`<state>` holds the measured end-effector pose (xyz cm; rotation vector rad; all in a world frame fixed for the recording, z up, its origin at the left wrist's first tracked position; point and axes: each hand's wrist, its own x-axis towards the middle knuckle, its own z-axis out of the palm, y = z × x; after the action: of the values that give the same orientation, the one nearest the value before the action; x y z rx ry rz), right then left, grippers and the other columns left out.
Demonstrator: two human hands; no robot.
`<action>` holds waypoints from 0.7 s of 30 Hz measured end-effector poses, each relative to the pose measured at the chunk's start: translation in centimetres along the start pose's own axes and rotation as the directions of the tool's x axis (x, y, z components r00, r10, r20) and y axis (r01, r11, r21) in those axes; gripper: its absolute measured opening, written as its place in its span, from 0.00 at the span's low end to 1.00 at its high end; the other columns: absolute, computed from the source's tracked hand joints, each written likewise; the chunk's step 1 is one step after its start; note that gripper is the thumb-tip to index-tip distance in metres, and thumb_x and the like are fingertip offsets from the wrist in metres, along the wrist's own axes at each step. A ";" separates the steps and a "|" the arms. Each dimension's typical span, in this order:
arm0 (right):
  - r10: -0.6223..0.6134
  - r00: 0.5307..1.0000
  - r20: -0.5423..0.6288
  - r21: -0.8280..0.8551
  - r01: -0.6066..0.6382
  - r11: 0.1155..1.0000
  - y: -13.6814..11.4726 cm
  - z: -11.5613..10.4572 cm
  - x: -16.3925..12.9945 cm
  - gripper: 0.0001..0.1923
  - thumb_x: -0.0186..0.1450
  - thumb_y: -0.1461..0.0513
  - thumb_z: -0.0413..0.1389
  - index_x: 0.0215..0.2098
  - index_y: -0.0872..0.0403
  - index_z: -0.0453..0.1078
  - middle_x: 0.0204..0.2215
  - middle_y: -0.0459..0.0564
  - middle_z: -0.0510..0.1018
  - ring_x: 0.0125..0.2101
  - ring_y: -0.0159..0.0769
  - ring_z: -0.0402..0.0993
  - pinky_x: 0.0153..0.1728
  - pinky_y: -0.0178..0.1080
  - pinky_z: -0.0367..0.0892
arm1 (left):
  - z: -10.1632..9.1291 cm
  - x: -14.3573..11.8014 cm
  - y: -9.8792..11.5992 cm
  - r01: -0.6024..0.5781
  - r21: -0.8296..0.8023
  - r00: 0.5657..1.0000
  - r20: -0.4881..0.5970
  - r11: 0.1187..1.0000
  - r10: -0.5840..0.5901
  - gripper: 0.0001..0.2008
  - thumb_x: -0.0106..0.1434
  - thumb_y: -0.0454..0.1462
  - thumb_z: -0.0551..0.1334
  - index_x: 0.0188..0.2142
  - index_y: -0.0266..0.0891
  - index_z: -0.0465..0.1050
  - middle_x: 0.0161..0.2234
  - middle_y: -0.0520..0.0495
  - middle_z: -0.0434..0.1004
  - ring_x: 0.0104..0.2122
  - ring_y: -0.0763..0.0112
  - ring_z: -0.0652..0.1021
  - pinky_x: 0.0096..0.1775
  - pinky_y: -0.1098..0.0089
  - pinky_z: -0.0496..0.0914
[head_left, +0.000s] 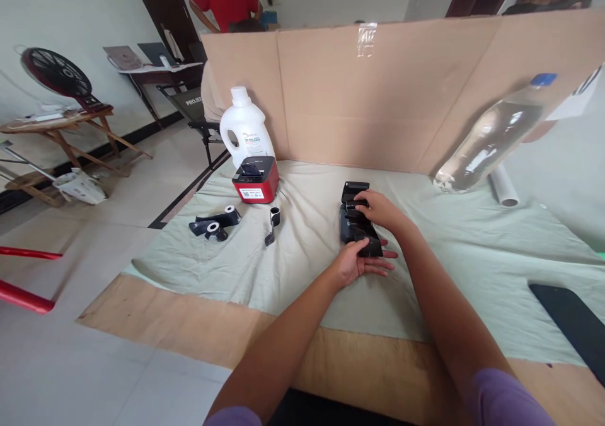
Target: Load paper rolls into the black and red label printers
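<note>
Black plastic device: a small black plastic printer-like device (357, 219) lies on the pale green cloth (454, 256), at about 12 o'clock from my chest, between my two hands.
Long axis: it runs from 6 o'clock up toward 12 o'clock, tilted slightly left at the far end, where a lid stands open.
My left hand (362, 263): at the device's near end, 6 o'clock of it, palm up, fingers spread loosely under the near edge, thumb resting on top.
My right hand (378, 208): over the middle from the 3 o'clock side, fingers curled together onto the top; whether they pinch a part I cannot tell.
Nearer hand: both touch it; the left cradles, the right works the top.
At 9 o'clock, well apart: black ribbon rolls (215, 223), a small black spool (273, 221).
At 10 o'clock: a red and black box-shaped printer (255, 180), a white plastic jug (244, 126) behind it.
At 2 o'clock: a clear plastic bottle (491, 136) leaning on the brown cardboard wall (368, 104).
</note>
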<state>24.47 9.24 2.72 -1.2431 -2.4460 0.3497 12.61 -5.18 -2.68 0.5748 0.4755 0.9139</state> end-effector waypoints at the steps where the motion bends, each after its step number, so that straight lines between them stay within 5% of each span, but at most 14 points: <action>1: -0.002 1.000 -0.009 0.011 0.002 1.000 0.0 0.0 -0.1 0.14 0.64 0.67 0.56 0.48 0.57 0.75 0.46 0.57 0.78 0.45 0.44 0.74 0.50 0.44 0.67 | 0.1 0.0 0.1 0.003 0.000 1.000 -0.009 1.000 -0.003 0.23 0.71 0.45 0.53 0.54 0.28 0.72 0.48 0.28 0.81 0.35 0.57 0.84 0.37 0.62 0.76; 14: 0.209 0.978 -0.015 -0.083 -0.210 0.974 -0.3 1.9 -0.2 0.07 0.62 0.64 0.58 0.39 0.55 0.75 0.41 0.56 0.72 0.45 0.48 0.70 0.50 0.49 0.67 | 0.3 0.3 0.5 0.032 -0.035 0.993 -0.112 0.999 -0.035 0.23 0.74 0.42 0.47 0.52 0.26 0.73 0.43 0.28 0.82 0.33 0.61 0.83 0.42 0.62 0.76; 18: 0.313 0.928 -0.202 -0.034 -0.326 0.945 -1.1 2.0 -0.5 0.23 0.58 0.62 0.62 0.51 0.58 0.68 0.49 0.62 0.69 0.50 0.55 0.68 0.51 0.54 0.67 | 0.5 0.1 0.6 0.028 -0.002 0.988 -0.155 1.000 -0.028 0.23 0.74 0.42 0.47 0.51 0.27 0.74 0.42 0.30 0.83 0.33 0.62 0.83 0.44 0.62 0.76; 21: 0.246 0.914 -0.323 0.050 -0.242 0.969 -0.9 1.7 -0.4 0.36 0.58 0.61 0.62 0.62 0.58 0.58 0.57 0.64 0.66 0.55 0.56 0.65 0.54 0.56 0.64 | 0.7 -0.4 0.9 0.040 0.052 0.982 -0.187 0.998 -0.030 0.23 0.74 0.42 0.47 0.49 0.28 0.75 0.44 0.30 0.83 0.32 0.64 0.83 0.42 0.63 0.77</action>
<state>23.27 8.29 1.43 -1.4768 -2.0129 0.1993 12.26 -5.23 -1.55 0.5316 0.6796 0.9277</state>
